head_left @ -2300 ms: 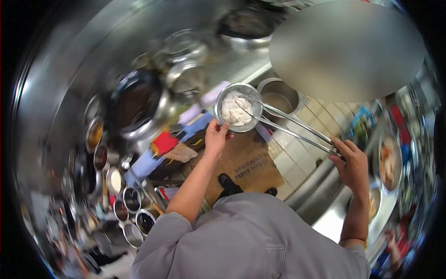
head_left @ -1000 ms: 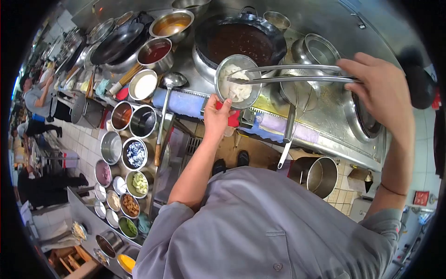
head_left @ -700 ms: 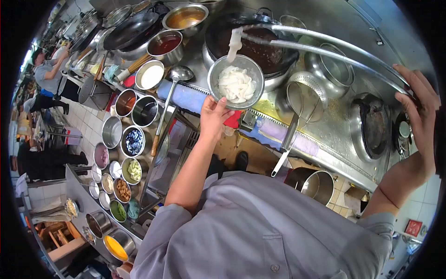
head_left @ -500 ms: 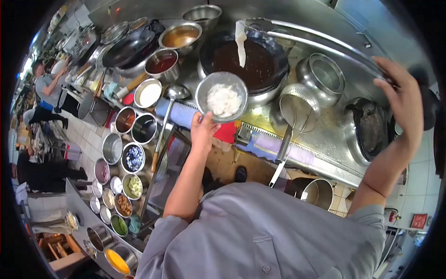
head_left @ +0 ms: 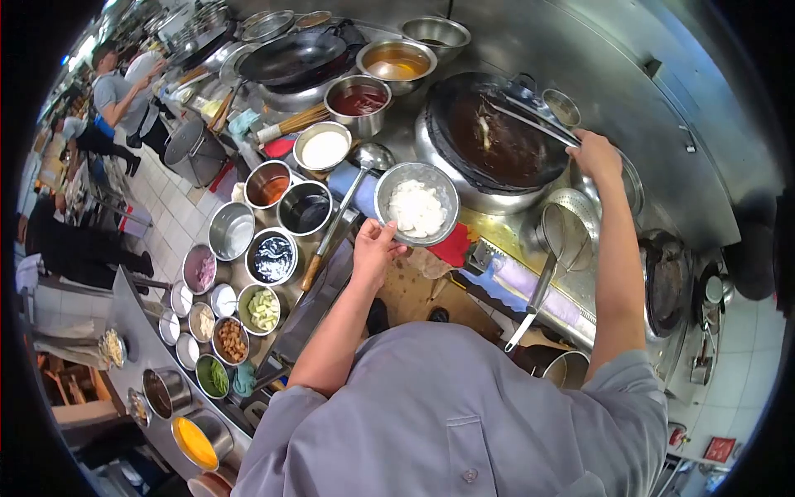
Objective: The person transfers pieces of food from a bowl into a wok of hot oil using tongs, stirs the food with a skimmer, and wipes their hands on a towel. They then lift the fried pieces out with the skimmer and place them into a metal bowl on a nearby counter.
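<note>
My left hand (head_left: 375, 251) grips the near rim of a metal bowl (head_left: 450, 217), thumb over the edge. Pale, batter-coated pieces (head_left: 416, 207) lie in the bowl. Long metal tongs (head_left: 540, 123) are in my closed right hand (head_left: 597, 155), their far ends reaching into a black wok (head_left: 443, 124) of dark liquid. By the tong tips a pale strip (head_left: 484, 132) sits in the liquid with small bubbles around it. The bowl is at the near left side of the wok.
Pots of red sauce (head_left: 358, 99) and white liquid (head_left: 323, 149) stand left of the bowl, beside a ladle (head_left: 373, 157). A wire skimmer (head_left: 542, 282) lies over a perforated strainer (head_left: 574, 203) at right. Ingredient tins (head_left: 264, 309) fill the left counter; people (head_left: 120, 99) stand beyond.
My right hand has swung in and down with the tongs. The pale strip that hung from them above the wok is now in the dark liquid. The view has shifted.
</note>
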The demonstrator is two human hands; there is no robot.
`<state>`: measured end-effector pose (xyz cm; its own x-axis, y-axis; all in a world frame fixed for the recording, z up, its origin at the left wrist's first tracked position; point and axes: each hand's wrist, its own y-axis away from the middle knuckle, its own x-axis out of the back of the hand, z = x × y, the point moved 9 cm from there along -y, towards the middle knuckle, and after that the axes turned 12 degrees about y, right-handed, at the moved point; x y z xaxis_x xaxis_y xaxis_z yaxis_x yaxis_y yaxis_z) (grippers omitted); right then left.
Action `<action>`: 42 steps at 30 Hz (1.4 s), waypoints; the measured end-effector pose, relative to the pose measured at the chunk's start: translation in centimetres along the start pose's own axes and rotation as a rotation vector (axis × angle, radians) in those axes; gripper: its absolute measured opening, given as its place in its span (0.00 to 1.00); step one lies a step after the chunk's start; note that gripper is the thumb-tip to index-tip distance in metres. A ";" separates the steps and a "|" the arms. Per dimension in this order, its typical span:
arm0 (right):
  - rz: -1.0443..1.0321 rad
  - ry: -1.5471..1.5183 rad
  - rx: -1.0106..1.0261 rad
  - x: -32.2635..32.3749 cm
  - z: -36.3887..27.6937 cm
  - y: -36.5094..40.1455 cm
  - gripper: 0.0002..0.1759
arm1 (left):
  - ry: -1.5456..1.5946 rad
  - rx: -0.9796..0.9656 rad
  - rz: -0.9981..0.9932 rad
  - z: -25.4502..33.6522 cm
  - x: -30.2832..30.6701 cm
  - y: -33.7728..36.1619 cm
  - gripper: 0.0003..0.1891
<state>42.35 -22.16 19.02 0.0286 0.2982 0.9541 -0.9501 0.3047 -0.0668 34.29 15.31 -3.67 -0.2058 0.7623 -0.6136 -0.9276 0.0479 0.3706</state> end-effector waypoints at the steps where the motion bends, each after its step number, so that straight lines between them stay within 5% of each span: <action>1: 0.093 0.029 0.030 2.3 -1.3 1.2 0.21 | 0.008 -0.006 0.000 0.4 0.3 -0.2 0.08; 6: 0.271 0.085 0.380 11.0 -7.8 10.4 0.19 | -0.005 -0.052 -0.014 0.6 2.0 -2.9 0.09; 13: 0.374 0.197 0.689 13.8 -13.7 17.4 0.19 | -0.056 -0.204 -0.005 2.2 0.7 -5.2 0.12; 25: 0.381 0.275 0.581 12.2 -12.5 16.7 0.15 | -0.066 -0.201 -0.102 0.8 -2.6 -6.2 0.12; 35: 0.250 -0.016 0.171 12.7 -2.9 17.1 0.18 | 0.171 -0.091 -0.160 1.9 -4.5 -7.9 0.08; 42: 0.369 -0.168 0.049 14.1 1.1 17.2 0.18 | 0.193 -0.011 -0.119 0.6 -5.7 -10.1 0.09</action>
<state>26.11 -13.69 31.60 -0.3642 0.2266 0.9033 -0.9008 0.1605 -0.4034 44.98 10.88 -3.47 -0.1496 0.6138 -0.7751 -0.9520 0.1223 0.2806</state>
